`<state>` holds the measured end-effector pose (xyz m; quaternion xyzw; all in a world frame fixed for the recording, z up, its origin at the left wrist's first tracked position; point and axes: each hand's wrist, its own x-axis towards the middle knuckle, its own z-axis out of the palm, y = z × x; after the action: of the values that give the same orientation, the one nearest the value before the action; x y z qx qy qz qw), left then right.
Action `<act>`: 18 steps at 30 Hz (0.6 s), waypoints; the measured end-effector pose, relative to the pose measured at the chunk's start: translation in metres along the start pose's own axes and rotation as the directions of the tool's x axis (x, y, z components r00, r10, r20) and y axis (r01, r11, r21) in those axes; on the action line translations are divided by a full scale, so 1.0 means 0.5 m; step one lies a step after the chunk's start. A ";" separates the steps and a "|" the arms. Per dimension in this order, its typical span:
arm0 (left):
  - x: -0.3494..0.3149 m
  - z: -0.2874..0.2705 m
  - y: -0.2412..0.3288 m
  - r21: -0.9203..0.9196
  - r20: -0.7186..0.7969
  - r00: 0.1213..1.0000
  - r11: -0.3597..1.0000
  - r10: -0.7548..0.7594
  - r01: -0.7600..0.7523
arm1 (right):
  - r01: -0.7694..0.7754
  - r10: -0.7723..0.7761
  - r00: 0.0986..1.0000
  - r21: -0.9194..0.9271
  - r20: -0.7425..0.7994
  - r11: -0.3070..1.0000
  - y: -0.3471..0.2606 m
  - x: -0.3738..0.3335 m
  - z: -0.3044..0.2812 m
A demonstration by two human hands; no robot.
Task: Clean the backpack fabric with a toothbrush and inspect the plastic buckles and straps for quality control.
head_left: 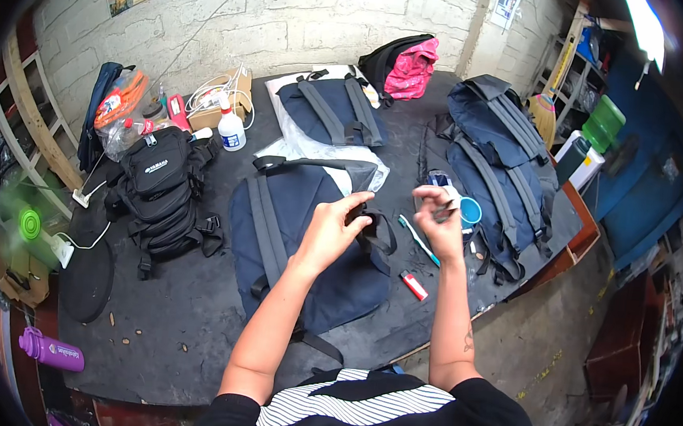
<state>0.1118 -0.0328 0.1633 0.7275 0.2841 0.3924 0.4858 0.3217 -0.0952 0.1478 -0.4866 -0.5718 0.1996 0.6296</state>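
Note:
A navy backpack lies back-up on the dark worktable in front of me, grey shoulder straps facing up. My left hand pinches a black strap on the backpack's right side. My right hand is raised just right of it, fingers closed on a small dark object that is too small to identify. A teal-handled tool and a red lighter lie on the table under my right hand.
Another navy backpack lies further back, a stack of them at right, a black backpack at left. A white bottle, blue cup, pink cloth, purple bottle and green fan surround the table.

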 end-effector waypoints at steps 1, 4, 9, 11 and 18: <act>0.001 -0.004 -0.001 0.141 0.004 0.996 0.986 0.090 -0.089 | -0.040 0.048 0.998 0.230 -0.031 0.972 -0.004 0.014 -0.002; 0.009 0.008 -0.001 0.277 0.031 0.971 0.932 0.236 -0.235 | -0.373 0.343 0.923 0.194 0.173 0.907 -0.046 0.022 0.002; 0.035 0.032 0.008 0.213 0.127 0.933 0.909 0.338 -0.358 | -0.244 0.274 0.932 -0.146 0.238 0.959 -0.031 0.022 0.032; 0.038 0.041 0.011 0.272 0.195 0.917 0.879 0.347 -0.391 | -0.213 0.232 0.960 -0.126 0.159 0.969 -0.020 0.016 0.023; 0.020 0.058 -0.030 0.244 0.177 0.981 0.962 0.082 -0.124 | -0.264 0.353 0.933 0.532 -0.070 0.804 0.023 -0.036 0.038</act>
<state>0.1411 -0.0335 0.1457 0.8276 0.2524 0.3160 0.3893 0.3029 -0.0973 0.1261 -0.4024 -0.3561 0.4037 0.7405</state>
